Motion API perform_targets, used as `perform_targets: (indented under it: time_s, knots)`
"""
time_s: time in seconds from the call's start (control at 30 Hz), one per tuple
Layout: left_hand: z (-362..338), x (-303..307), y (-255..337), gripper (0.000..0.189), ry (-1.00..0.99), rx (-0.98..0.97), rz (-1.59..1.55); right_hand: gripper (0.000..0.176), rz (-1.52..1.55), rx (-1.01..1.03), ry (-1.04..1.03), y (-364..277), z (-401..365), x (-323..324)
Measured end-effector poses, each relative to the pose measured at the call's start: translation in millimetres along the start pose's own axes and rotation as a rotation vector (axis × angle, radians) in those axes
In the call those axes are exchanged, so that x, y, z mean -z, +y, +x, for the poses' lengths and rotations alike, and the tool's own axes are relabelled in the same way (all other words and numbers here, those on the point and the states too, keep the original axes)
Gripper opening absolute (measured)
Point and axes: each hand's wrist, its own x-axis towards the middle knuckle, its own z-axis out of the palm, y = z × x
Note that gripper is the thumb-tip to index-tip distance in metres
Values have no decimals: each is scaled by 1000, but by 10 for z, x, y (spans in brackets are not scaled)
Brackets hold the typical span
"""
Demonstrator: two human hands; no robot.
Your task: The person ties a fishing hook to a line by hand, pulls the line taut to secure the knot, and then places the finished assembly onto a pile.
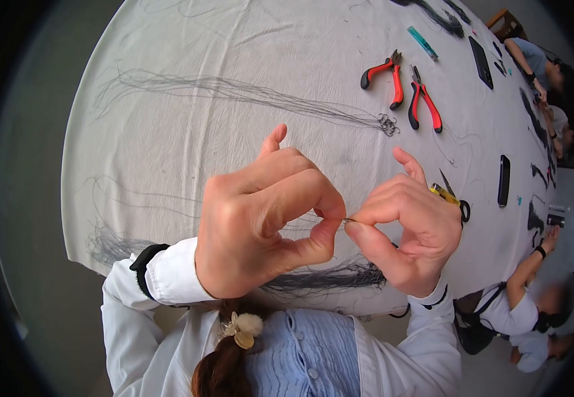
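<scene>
L hand (267, 218) has its thumb and pointer tip pinched tight, w/ no real gap at the tips; R hand (416, 228) is pinched the same way, thumb agst pointer; both hold a little dark piece (347, 220) betw. them, up over the table (141, 135), tips almost touching; it's too small to tell what it is; thin lines show behind L hand, but can't tell if they join the piece; to do this bit well, pinch w/ just the tips, so the piece can be seen betw. them; squeeze firm but not hard, b/c a tiny thing can slip or bend; tug slow & straight, both hands level; elbows in, so the hands don't shake; mind the sleeves too, b/c a dark bunch of thin strands (327, 278) lies just under the hands & could snag; the long bunch w/ curly ends (387, 124) lies past the hands, nr the red-handled cutters (393, 65) & red-handled pliers (420, 87); the yellow scissors (444, 193) are just beside R hand, so don't bump them.
</scene>
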Motion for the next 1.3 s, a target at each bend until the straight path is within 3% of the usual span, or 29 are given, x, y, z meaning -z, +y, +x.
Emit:
perform_targets:
  time_s: [0.3, 0.37, 0.47, 0.6, 0.67, 0.97, 1.3]
  knots:
    - [-4, -78, -3, 17, 115, -178, 183, 9, 414, -351, -138, 23, -27, 25]
    - [-7, -84, 0, 17, 135, -206, 215, 9, 607, -505, -167, 17, -24, 20]
    - [-5, -63, 20, 17, 137, -237, 252, 7, 781, -552, -163, 40, -40, -5]
    - [33, 8, 37, 17, 26, -52, 92, 7, 606, -468, -111, 26, -36, 60]
    - [31, 26, 23, 16, -18, 55, -24, 8, 426, -310, -75, 37, -37, 72]
    - [51, 56, 26, 14, -80, 364, -450, 10, 291, -206, -9, 36, -35, 44]
    - [61, 71, 3, 9, -167, 350, -442, 12, 147, -81, 31, 23, 4, 38]
